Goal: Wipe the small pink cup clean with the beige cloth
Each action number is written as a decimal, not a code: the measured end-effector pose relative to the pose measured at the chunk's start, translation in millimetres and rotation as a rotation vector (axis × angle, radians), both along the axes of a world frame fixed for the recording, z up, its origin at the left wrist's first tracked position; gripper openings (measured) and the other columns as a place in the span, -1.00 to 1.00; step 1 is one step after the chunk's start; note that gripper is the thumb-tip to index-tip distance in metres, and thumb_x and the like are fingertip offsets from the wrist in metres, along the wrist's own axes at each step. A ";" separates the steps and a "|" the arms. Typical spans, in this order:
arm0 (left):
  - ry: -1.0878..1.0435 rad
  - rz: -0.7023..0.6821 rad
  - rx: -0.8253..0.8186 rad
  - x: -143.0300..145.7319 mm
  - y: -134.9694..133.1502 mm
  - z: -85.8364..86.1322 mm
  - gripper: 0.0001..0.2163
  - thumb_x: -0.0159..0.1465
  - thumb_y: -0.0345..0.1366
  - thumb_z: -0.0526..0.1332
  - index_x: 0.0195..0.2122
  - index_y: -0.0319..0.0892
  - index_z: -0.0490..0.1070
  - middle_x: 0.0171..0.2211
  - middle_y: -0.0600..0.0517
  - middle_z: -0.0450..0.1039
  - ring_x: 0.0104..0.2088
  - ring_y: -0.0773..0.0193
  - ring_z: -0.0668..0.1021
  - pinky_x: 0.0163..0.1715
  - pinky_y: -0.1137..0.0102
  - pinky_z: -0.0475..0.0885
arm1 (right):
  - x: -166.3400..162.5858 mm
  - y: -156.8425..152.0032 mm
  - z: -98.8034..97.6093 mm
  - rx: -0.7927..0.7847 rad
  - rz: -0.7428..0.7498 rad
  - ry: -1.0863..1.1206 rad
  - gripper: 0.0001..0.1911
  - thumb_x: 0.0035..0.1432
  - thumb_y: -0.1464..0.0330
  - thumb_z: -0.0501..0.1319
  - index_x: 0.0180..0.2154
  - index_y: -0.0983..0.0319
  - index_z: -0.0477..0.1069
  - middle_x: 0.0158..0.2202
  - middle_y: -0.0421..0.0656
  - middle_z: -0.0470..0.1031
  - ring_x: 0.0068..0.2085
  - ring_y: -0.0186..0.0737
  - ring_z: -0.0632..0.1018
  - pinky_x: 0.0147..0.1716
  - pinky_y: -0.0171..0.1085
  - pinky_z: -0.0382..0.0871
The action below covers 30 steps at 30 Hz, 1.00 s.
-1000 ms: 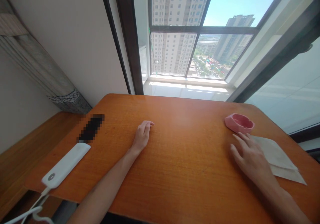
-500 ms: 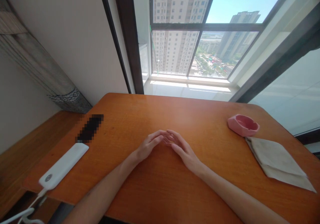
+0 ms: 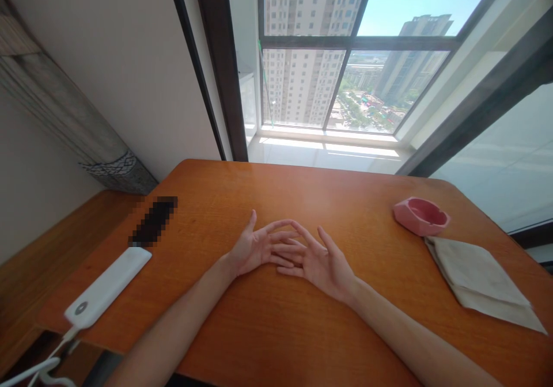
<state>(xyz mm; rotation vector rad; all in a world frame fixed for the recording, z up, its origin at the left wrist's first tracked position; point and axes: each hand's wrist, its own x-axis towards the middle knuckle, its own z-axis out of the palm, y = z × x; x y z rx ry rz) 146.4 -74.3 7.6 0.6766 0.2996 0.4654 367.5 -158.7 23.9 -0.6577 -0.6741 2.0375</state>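
My left hand (image 3: 256,247) and my right hand (image 3: 325,263) meet over the middle of the wooden table (image 3: 276,329). Both palms are turned up and partly toward me, with thumbs raised and fingers spread. The fingertips of the two hands touch or overlap; which finger lies in front is hard to tell in places. Neither hand holds anything. Right of my right hand, at some distance, are a pink faceted ashtray (image 3: 421,216) and a folded grey-beige cloth (image 3: 479,280).
On the table's left side lies a white power strip-like device (image 3: 108,288) with a white cable (image 3: 45,367) running off the edge. Beyond it is a dark pixelated object (image 3: 153,223). A curtain (image 3: 99,128) hangs at the left; a window (image 3: 345,87) stands behind the table.
Both hands have rolled over so the palms now face up. The thumbs have lifted away, and the fingers have spread and overlap more at the tips.
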 end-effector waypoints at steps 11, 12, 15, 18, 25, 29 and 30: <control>0.171 0.159 0.156 7.8 -4.9 -1.1 -0.40 0.42 0.25 0.17 0.19 -0.14 0.58 0.18 -0.26 0.62 -0.05 -0.03 0.74 -0.04 0.14 0.62 | 0.2 2.4 -1.1 0.224 0.035 -0.358 -0.15 0.46 -0.20 -0.39 0.56 0.00 -0.05 0.47 0.05 0.35 0.40 0.08 0.47 0.24 0.23 0.44; 0.204 0.212 0.199 8.6 -4.9 -3.0 -0.49 0.39 0.16 0.28 0.08 -0.18 0.63 0.08 -0.24 0.67 -0.16 0.05 0.75 -0.13 0.22 0.62 | 0.6 2.5 -1.4 0.233 0.026 -0.343 -0.18 0.48 -0.17 -0.37 0.54 0.01 0.03 0.50 0.02 0.29 0.42 0.08 0.44 0.25 0.22 0.44; 0.306 0.430 0.324 8.2 -1.3 -9.1 -0.56 0.26 0.12 0.44 -0.28 -0.25 0.63 -0.33 -0.13 0.69 -0.45 0.22 0.66 -0.39 0.37 0.50 | 2.7 2.7 -3.5 0.238 0.017 -0.308 -0.24 0.51 -0.10 -0.34 0.50 0.02 0.14 0.53 -0.01 0.24 0.46 0.08 0.39 0.26 0.22 0.44; 0.356 0.646 0.383 3.5 7.7 -13.6 -0.47 0.31 0.16 0.37 -0.56 -0.18 0.37 -0.72 0.14 0.30 -0.67 0.40 0.40 -0.55 0.45 0.28 | 4.3 2.3 -7.2 0.222 0.010 -0.296 -0.27 0.51 -0.09 -0.27 0.47 0.02 0.20 0.51 0.01 0.29 0.45 0.10 0.40 0.26 0.24 0.44; 0.473 0.950 0.624 -10.3 22.1 -11.3 -0.76 0.34 -0.25 0.28 0.02 -0.07 0.47 -0.22 0.07 0.58 -0.49 0.40 0.43 -0.47 0.44 0.30 | -2.8 -6.2 -16.0 0.320 -0.101 -0.339 -0.55 0.45 0.12 0.14 0.26 0.06 0.47 0.35 0.02 0.51 0.34 0.14 0.53 0.24 0.23 0.49; 0.811 0.818 1.078 -13.6 19.3 -12.1 -0.79 0.35 -0.41 0.15 -0.12 -0.11 0.56 -0.19 -0.03 0.62 -0.17 0.17 0.60 -0.09 0.26 0.50 | 5.2 -6.2 -15.3 0.760 -0.251 -0.948 -0.67 0.49 0.21 0.13 0.14 0.06 0.56 0.25 -0.01 0.59 0.29 0.08 0.55 0.33 0.20 0.41; 0.881 0.783 1.170 -13.4 18.1 -13.5 -0.76 0.37 -0.43 0.12 -0.11 -0.10 0.57 -0.17 -0.03 0.63 -0.13 0.14 0.61 -0.02 0.21 0.51 | 9.6 -4.4 -15.5 0.883 -0.275 -1.147 -0.64 0.49 0.24 0.11 0.18 0.06 0.55 0.29 -0.01 0.55 0.34 0.11 0.50 0.40 0.24 0.30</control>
